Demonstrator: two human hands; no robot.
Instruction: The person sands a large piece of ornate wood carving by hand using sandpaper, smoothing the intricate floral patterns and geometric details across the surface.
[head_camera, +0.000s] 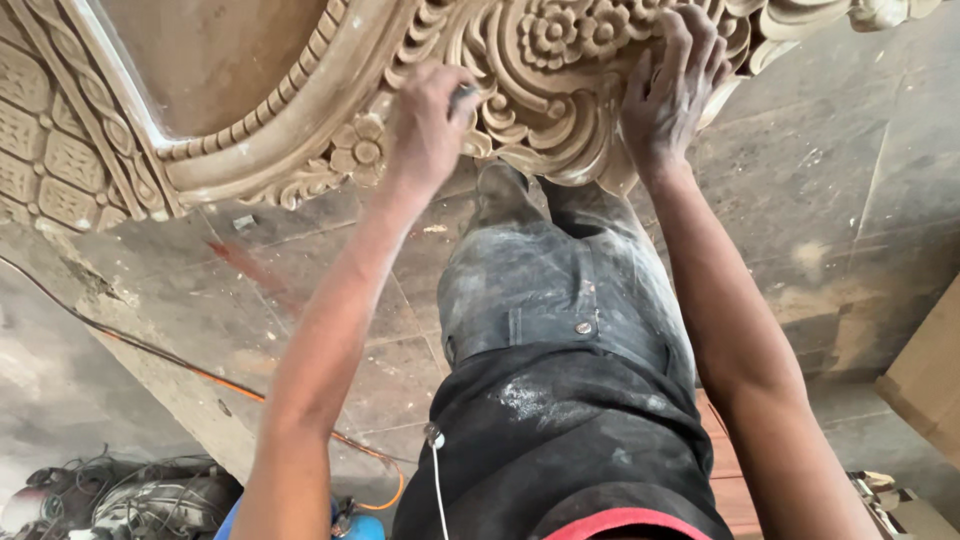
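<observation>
A large carved wooden panel (300, 110) with scrolls, flowers and a beaded oval border fills the top of the view. My left hand (428, 125) is closed around a small dark tool (463, 97), pressed against the scroll carving near a small flower. My right hand (672, 90) lies on the carved rosettes and scrolls (560, 60) at the panel's edge, fingers spread and dusty. Both forearms reach up from below. My dust-covered dark trousers (550, 300) and a shoe (500, 190) show between the arms.
A dusty stone-tile floor (830, 200) lies below. An orange cable (200, 375) runs across it at the left towards a heap of tools and cords (120, 500). A wooden board (930, 370) stands at the right edge. A white earphone wire (436, 480) hangs at my waist.
</observation>
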